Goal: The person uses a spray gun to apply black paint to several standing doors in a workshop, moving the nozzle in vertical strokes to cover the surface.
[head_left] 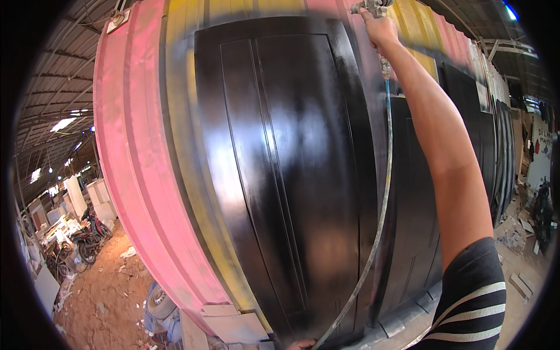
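Note:
At the top, my right hand (382, 30) is raised and closed around a metal spray gun (373, 8), whose upper end runs out of the picture. An air hose (385, 192) hangs from the gun's base and curves down to the lower edge. There my left hand (300, 345) shows only as a sliver, its fingers closed at the hose. Before me a tall, glossy black panelled door (303, 175) stands upright, light reflecting off its wet-looking surface. The gun is near its upper right corner.
Behind the door rises a ribbed metal wall (134, 128), pink and yellow. More black doors (417, 192) lean to the right. A tyre (160, 303) and blue bundle lie at lower left, with a motorcycle (90, 236) farther back. Scraps litter the ground at right.

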The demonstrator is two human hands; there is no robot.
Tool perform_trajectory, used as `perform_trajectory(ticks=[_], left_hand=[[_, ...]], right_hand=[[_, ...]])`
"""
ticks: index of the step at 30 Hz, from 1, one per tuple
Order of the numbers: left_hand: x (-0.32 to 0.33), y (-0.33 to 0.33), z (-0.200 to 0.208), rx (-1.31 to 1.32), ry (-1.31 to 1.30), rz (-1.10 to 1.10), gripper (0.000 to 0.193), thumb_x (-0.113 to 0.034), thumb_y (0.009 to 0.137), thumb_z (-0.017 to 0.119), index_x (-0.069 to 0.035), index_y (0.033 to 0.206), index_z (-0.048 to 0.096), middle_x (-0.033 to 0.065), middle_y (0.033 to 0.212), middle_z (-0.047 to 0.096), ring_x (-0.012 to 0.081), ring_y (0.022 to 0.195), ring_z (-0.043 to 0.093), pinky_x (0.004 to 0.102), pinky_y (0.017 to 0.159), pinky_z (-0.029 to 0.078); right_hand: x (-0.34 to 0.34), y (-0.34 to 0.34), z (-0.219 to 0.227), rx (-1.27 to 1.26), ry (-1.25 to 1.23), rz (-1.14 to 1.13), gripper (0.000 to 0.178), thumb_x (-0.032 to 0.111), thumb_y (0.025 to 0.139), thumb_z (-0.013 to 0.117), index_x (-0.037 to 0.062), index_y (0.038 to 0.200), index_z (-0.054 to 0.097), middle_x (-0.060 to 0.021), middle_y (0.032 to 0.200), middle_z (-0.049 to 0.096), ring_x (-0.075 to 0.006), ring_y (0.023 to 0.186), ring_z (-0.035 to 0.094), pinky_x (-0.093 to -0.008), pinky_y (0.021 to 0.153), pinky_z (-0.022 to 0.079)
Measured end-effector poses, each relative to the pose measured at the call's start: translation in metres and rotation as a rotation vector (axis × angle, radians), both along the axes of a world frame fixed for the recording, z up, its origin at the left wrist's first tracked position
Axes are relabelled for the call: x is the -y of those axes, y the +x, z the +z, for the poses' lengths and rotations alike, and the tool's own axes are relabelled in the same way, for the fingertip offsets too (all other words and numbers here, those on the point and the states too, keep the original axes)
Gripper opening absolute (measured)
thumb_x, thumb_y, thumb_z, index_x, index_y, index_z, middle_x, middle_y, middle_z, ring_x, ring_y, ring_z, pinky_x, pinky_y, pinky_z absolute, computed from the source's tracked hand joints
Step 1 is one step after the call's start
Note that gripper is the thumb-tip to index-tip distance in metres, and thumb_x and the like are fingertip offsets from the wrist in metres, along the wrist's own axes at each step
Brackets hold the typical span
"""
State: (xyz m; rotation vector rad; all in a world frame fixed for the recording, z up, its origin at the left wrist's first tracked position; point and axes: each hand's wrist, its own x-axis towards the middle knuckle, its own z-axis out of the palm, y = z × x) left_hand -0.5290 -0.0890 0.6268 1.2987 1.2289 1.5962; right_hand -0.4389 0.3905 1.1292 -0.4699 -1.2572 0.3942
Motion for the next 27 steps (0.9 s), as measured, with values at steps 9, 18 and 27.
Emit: perform_trajectory(ticks=[9,18,27], left_hand=[[0.002,-0.006,-0.023,-0.080,-0.016,-0.011,0.073,-0.060,0.094,0.060,0.003,0.130,0.050,0.0012,0.089,0.049,0.0111,0.077,0.044,0.0261,0.068,0.036],[0.017,-0.003,-0.040,0.019,-0.169,-0.062,0.059,-0.048,0.098,0.059,0.002,0.128,0.055,0.0007,0.094,0.054,0.0096,0.081,0.048,0.0240,0.069,0.040],[0.018,-0.010,-0.062,-0.038,-0.256,-0.095,0.041,-0.035,0.103,0.057,-0.001,0.125,0.059,0.0012,0.092,0.058,0.0093,0.075,0.054,0.0236,0.068,0.045]], right_hand=[[-0.030,-0.010,-0.063,0.202,-0.060,-0.083,0.063,0.059,0.088,0.069,-0.0009,0.070,0.060,-0.0074,0.056,0.051,-0.0195,0.044,0.049,-0.0393,0.042,0.039],[-0.011,0.002,-0.202,0.412,-0.215,-0.036,0.062,0.056,0.090,0.066,-0.0048,0.101,0.071,-0.0214,0.087,0.072,-0.0376,0.089,0.071,-0.0443,0.078,0.052],[0.018,0.025,-0.355,0.560,-0.293,-0.037,0.040,0.042,0.096,0.067,0.0050,0.111,0.071,-0.0116,0.077,0.068,-0.0189,0.072,0.060,-0.0377,0.072,0.049]])
